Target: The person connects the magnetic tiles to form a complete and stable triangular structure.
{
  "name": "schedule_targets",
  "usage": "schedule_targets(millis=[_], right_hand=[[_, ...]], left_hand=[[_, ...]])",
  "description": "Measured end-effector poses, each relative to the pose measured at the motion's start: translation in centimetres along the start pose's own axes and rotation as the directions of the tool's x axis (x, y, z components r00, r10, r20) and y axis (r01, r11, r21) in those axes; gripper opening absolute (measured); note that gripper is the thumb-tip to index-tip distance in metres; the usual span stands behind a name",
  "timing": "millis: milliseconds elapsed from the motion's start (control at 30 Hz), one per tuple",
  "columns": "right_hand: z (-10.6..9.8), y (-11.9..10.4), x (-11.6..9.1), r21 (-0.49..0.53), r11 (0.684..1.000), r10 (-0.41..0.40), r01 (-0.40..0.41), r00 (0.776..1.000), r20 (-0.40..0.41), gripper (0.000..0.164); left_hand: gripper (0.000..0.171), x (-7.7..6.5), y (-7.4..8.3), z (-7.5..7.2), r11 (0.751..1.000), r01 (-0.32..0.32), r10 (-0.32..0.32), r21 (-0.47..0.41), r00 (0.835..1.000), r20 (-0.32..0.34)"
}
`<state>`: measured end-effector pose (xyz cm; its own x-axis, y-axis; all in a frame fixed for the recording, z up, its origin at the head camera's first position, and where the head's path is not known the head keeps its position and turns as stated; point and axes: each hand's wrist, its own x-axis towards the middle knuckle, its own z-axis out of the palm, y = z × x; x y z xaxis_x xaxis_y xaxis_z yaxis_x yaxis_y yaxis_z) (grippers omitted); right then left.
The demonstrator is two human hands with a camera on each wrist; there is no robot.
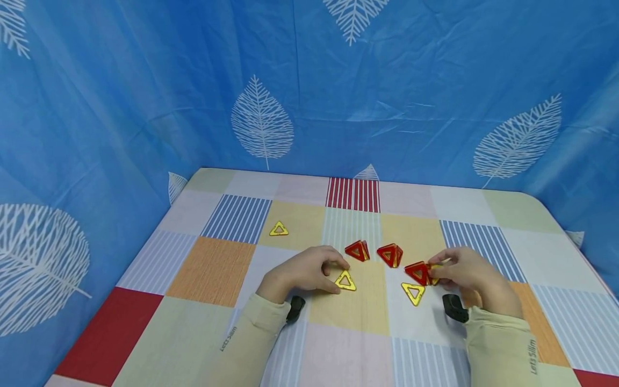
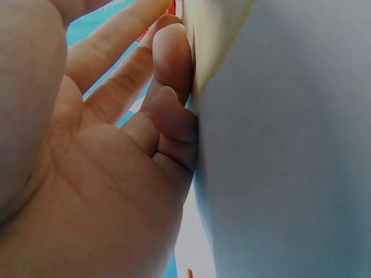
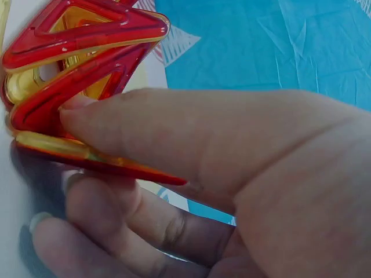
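Note:
My left hand (image 1: pixel 309 270) rests low over the cloth, thumb and forefinger at two corners of a flat yellow triangular tile (image 1: pixel 345 281). My right hand (image 1: pixel 466 273) pinches the side of a small red-and-yellow pyramid (image 1: pixel 417 273) of triangular tiles. In the right wrist view, the thumb lies against a red tile (image 3: pixel 37 116), and fingertips are behind a lower tile (image 3: pixel 98 159) seen edge-on. Just below that pyramid lies another yellow tile (image 1: pixel 413 294). Two similar pyramids stand farther back, a left one (image 1: pixel 357 250) and a middle one (image 1: pixel 389 255).
A single yellow triangle (image 1: pixel 279 229) lies apart at the back left. The table wears a patchwork cloth (image 1: pixel 203 333). Behind and beside it hangs a blue curtain (image 1: pixel 411 97) with white leaf prints.

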<state>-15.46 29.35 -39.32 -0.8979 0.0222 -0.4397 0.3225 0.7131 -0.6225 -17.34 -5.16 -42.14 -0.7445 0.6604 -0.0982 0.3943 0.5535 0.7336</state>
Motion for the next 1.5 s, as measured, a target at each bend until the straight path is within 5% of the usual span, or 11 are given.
schedule_targets(millis=[333, 500, 833, 1067, 1500], right_hand=[[-0.1, 0.4, -0.4, 0.123, 0.988, 0.104, -0.095, 0.992, -0.069, 0.049], [-0.9, 0.3, -0.7, 0.081, 0.993, 0.1, -0.088, 0.984, -0.149, 0.067], [-0.9, -0.8, -0.7, 0.06, 0.989, -0.122, 0.133, 0.978, -0.17, 0.075], [-0.3, -2.2, -1.3, 0.047, 0.952, -0.29, 0.302, 0.942, -0.169, 0.064], [2.6, -5.2, -0.8, 0.014, 0.873, -0.488, 0.488, 0.873, 0.0, 0.047]], left_hand=[[0.044, 0.0, 0.0, 0.0, 1.0, 0.002, -0.002, 0.006, 1.0, 0.002], [0.044, 0.0, 0.0, 0.0, 1.0, 0.004, -0.004, 0.004, 1.0, 0.004], [0.044, 0.0, -0.1, 0.0, 1.0, 0.007, -0.007, -0.004, 1.0, 0.003], [0.042, 0.0, -0.1, 0.0, 1.0, -0.007, 0.007, -0.012, 1.0, 0.003], [0.04, -0.2, 0.4, -0.2, 1.0, 0.0, 0.0, 0.006, 1.0, 0.006]])
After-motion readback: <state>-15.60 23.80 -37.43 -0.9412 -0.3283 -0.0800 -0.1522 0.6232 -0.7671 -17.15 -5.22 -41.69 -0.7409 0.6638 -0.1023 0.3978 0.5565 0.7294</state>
